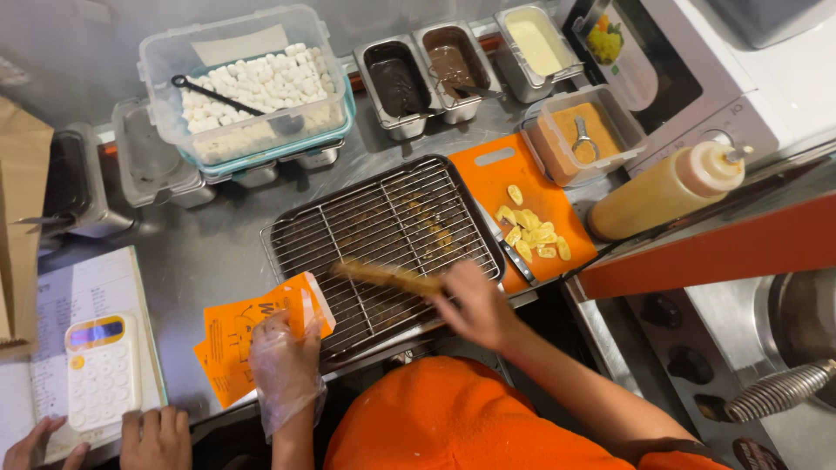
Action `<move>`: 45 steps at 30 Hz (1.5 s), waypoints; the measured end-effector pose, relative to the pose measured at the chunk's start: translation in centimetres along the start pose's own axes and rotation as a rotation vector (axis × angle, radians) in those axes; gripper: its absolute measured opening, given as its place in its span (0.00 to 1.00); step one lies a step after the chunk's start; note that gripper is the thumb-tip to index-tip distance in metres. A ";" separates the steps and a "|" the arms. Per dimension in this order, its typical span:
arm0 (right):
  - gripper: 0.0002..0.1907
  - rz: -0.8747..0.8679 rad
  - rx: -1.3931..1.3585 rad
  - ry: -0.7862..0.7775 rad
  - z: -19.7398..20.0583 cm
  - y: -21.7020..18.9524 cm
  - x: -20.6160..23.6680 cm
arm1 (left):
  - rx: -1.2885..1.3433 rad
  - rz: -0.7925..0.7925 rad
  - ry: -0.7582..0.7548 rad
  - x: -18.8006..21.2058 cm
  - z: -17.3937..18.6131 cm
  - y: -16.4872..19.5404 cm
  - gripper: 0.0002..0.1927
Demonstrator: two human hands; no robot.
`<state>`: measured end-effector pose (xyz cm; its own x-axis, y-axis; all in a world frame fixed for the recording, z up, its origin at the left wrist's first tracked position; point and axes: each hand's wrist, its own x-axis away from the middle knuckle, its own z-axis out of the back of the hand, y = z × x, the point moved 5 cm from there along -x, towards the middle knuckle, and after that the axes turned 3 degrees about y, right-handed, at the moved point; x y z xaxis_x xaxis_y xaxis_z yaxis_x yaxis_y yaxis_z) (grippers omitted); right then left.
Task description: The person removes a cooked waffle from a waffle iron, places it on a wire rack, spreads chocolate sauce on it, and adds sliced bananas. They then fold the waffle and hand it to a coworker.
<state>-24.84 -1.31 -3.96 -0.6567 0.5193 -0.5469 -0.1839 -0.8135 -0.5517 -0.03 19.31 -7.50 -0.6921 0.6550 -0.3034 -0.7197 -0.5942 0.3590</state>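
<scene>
We are gripping an orange paper sleeve (261, 335) in our gloved left hand (286, 370), fingers curled shut around its lower edge, just beside the wire rack (383, 231). Our bare right hand (475, 305) is pinching a long browned stick of food (387, 277), fingers closed on its end, and holding it over the rack. Another person's hands (157, 435) are resting beside a white calculator (100, 370).
</scene>
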 end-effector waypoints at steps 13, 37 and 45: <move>0.07 -0.062 -0.036 -0.044 -0.3 -0.9 0.1 | 0.098 -0.114 -0.070 -1.7 12.8 -23.9 0.41; 0.09 -0.415 -0.347 -0.160 -4.5 0.3 0.6 | 0.387 0.178 0.088 2.2 -3.5 -3.1 0.12; 0.11 -0.388 -0.212 -0.406 -6.3 -2.1 0.5 | 0.574 0.477 0.151 1.5 -2.3 -2.3 0.08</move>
<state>-20.18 2.31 -7.12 -0.8054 0.5924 -0.0194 -0.3436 -0.4932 -0.7992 0.44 20.57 -10.77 -0.9508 0.2925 -0.1024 -0.2275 -0.4343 0.8716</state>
